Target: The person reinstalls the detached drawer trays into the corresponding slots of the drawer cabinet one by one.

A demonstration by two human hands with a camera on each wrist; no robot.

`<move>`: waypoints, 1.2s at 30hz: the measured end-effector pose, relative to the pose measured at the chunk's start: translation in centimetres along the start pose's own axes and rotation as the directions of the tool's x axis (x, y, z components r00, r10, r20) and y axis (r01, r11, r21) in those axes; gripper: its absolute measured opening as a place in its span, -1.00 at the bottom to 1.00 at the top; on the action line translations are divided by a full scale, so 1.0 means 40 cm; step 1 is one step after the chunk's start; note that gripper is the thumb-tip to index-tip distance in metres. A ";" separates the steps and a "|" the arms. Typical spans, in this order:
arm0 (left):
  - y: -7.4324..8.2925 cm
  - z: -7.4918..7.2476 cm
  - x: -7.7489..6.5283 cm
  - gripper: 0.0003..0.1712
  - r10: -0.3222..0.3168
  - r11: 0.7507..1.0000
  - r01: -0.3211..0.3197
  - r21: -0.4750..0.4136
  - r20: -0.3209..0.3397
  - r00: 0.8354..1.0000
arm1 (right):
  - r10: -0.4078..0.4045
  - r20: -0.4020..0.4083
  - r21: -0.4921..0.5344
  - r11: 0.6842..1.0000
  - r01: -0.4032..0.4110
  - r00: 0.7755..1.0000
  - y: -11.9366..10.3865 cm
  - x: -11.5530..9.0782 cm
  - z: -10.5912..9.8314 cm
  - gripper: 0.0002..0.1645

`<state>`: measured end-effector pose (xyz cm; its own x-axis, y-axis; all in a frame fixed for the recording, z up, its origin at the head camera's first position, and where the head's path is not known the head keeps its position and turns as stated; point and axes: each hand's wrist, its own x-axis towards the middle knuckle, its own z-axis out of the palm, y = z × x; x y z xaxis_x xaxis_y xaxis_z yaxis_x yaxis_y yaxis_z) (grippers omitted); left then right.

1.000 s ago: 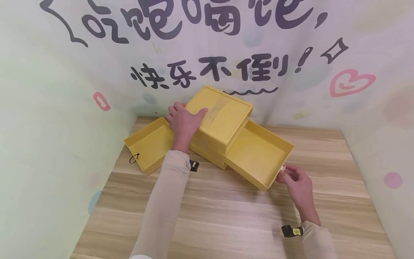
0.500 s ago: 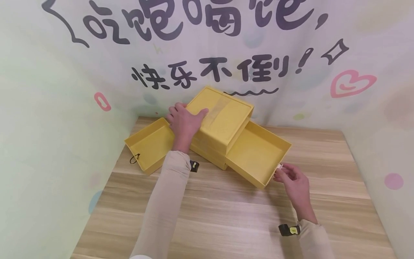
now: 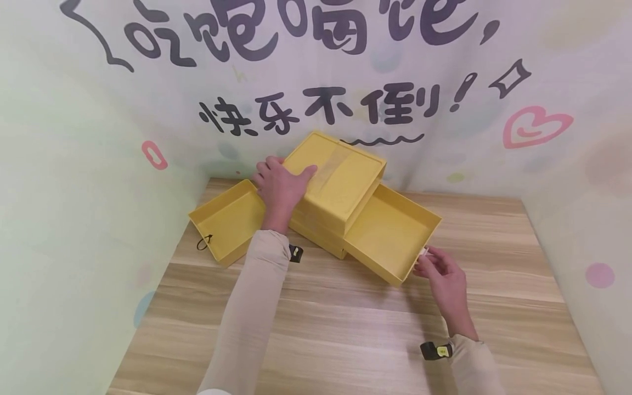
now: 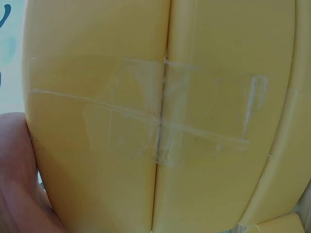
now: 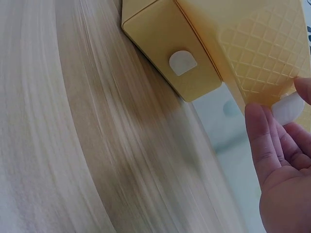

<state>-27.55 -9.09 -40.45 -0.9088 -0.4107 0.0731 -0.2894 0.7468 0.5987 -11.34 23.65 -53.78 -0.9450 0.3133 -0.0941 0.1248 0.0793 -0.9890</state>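
Observation:
A yellow drawer cabinet (image 3: 336,181) with stacked tiers stands by the back wall. Clear tape (image 4: 131,107) runs across its side in the left wrist view. My left hand (image 3: 283,189) grips the cabinet's upper left edge, thumb lying on top. From an upper tier a shallow yellow drawer (image 3: 390,233) juts far out to the right. My right hand (image 3: 446,282) pinches the white knob (image 5: 287,108) on that drawer's front, thumb on one side and fingers on the other. The drawer's underside (image 5: 262,53) shows a diamond pattern in the right wrist view.
A separate yellow drawer (image 3: 229,222) with a black loop (image 3: 203,241) at its front lies left of the cabinet. The lower tier's front carries a white knob (image 5: 182,62). The wood-grain table (image 3: 336,334) meets printed walls (image 3: 494,164) on three sides.
My right hand has moved a little to the left, and the drawer has slid slightly farther into the cabinet. The left hand and the cabinet hold their place.

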 end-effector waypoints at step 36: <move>-0.002 0.003 0.001 0.03 -0.010 1.000 0.010 -0.018 -0.006 1.000 | 0.015 -0.005 0.089 0.996 -0.015 1.000 -0.004 0.024 0.054 -0.43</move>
<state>-27.58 -9.11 -40.60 -0.9041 -0.4213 0.0713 -0.2931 0.7328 0.6141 -12.92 21.89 -53.97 -0.9413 0.3194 -0.1088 0.1115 -0.0098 -0.9937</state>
